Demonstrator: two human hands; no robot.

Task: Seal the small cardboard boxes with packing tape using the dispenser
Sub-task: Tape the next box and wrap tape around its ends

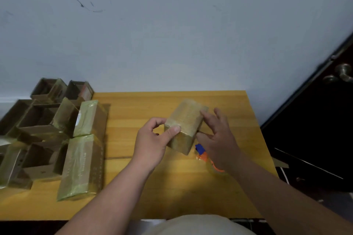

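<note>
Boxes (57, 135) crowd the table's (172, 192) left side, open and taped ones packed close. The near middle lies bare, as does the far strip by the wall (172, 34). On the right, the dispenser (202, 151) lies under the right hand (219, 139) — beyond it, the table edge.

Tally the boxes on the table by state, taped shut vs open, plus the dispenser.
Taped-shut boxes: 3, one held by the left hand and right hand, two lying left
Open boxes: about 6, cluttered pile
Tape dispenser: 1
Total: about 10
</note>
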